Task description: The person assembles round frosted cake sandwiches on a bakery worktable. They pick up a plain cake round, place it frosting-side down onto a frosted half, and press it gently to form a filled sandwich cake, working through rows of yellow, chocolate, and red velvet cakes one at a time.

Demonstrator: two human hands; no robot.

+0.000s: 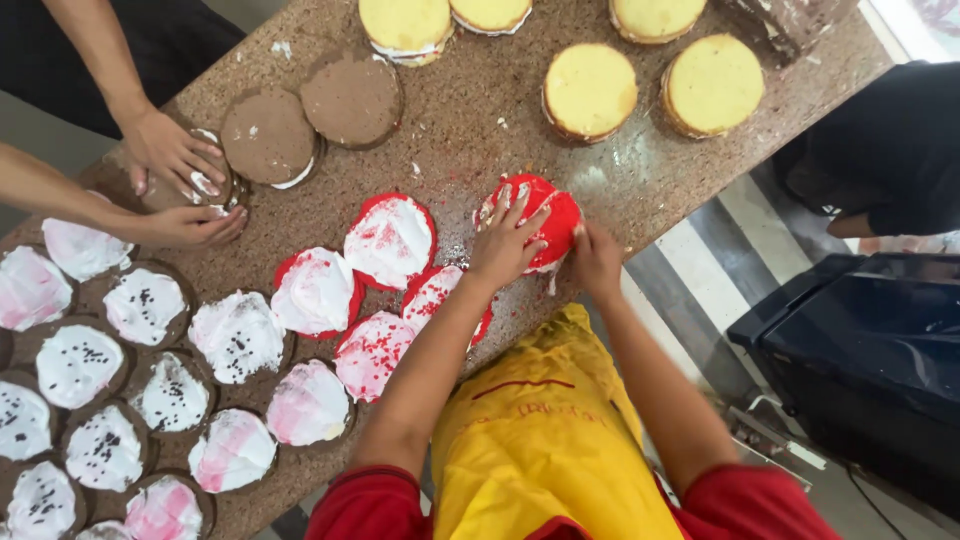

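My left hand (507,238) lies flat, fingers spread, on the red cake layer (545,215), right hand (596,258) cupping its 5 o'clock edge; I press evenly, keeping it centred.

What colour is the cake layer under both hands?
Red cake layer, smeared with white cream; head view shows it best.

Head camera, straight down (close) over the counter (480,130)

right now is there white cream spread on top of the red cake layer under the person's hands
No: the red cake layer under the left hand and right hand shows bare red on top, unlike the cream-covered red layer beside it.
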